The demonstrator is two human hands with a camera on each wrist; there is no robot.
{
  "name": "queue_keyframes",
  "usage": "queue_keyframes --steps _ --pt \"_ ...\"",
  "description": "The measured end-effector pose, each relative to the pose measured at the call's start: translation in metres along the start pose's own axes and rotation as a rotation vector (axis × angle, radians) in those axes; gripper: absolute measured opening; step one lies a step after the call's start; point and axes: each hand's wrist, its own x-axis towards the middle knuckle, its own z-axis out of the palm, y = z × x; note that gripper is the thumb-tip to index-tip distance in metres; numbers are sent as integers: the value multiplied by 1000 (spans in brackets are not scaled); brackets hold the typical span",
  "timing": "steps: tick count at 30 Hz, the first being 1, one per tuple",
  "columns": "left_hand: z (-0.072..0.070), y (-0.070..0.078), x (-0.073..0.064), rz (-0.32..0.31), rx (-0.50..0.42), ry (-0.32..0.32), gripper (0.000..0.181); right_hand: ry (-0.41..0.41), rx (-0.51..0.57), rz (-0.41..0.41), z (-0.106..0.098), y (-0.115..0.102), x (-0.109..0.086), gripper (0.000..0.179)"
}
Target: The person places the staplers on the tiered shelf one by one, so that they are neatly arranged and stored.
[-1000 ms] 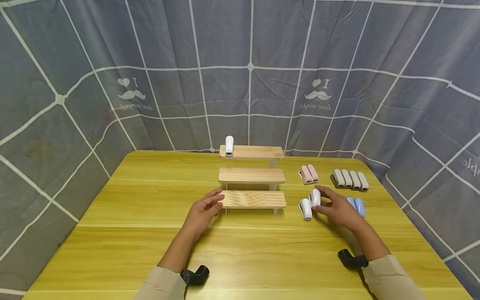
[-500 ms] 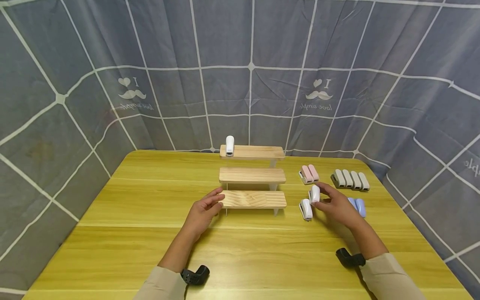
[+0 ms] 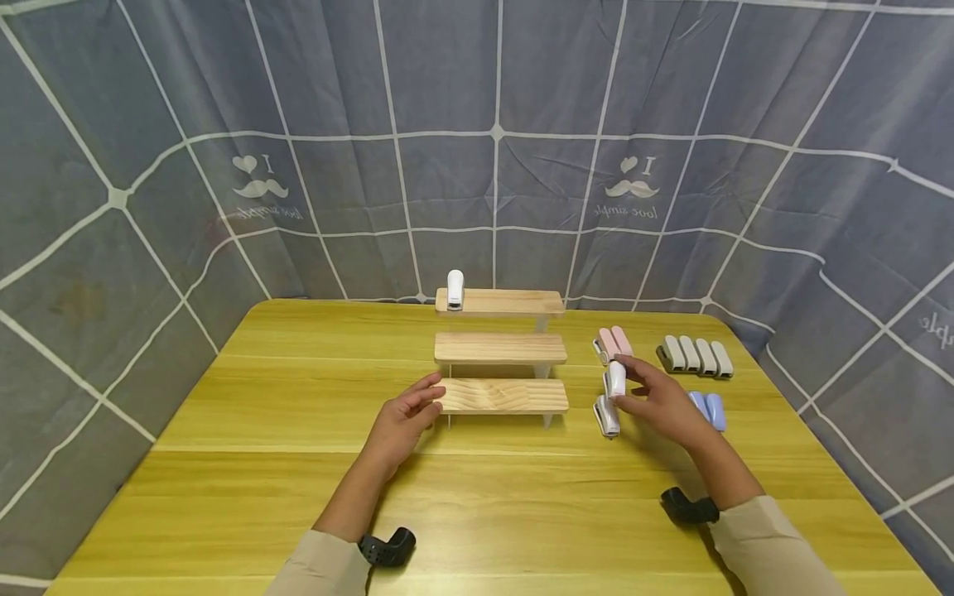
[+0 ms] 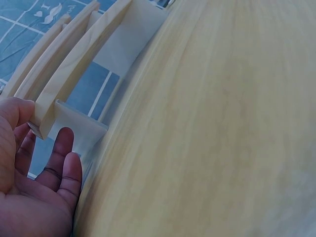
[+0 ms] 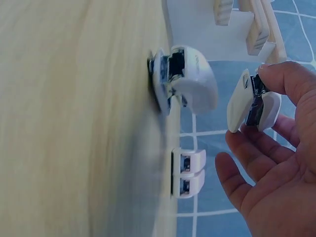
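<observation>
While the left hand [image 3: 400, 426] keeps its place at the near left of the stand, the right hand [image 3: 662, 406] has shifted inward above the counter [image 3: 477, 505], bringing the held stapler [image 3: 615, 379] leftward and slightly farther from the person. The left fingers are loosely bent, the thumb touching the end of the lowest board [image 3: 514, 396]; whether they pinch it cannot be told. The right fingers and thumb pinch the white held stapler, which the right wrist view shows clear of the counter. The shift suggests that the work is passing from picking up to carrying. In the head view the held stapler now overlaps the second white stapler [image 3: 608, 416], though the right wrist view shows the two apart. Partly hidden by the right hand, the blue pair [image 3: 715, 412] lies undisturbed; beyond it, the grey row [image 3: 691, 356] and the pink pair [image 3: 608, 346] are likewise unchanged. Past the middle board [image 3: 514, 348], another white stapler [image 3: 455, 290] stands at the left end of the top board [image 3: 514, 300], in front of the curtain [image 3: 320, 83]; its position is as before, so only the held stapler appears to be in transit.
</observation>
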Motion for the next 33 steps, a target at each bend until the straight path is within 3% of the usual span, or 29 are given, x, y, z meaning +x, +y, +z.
queue_keyframes --steps 22,33 --pt "0 -1 0 -5 16 1 28 -11 -66 -87 -4 -36 20 71" --pt "-1 -3 2 -1 32 -2 28 -59 -61 -86 -11 -52 37 71"
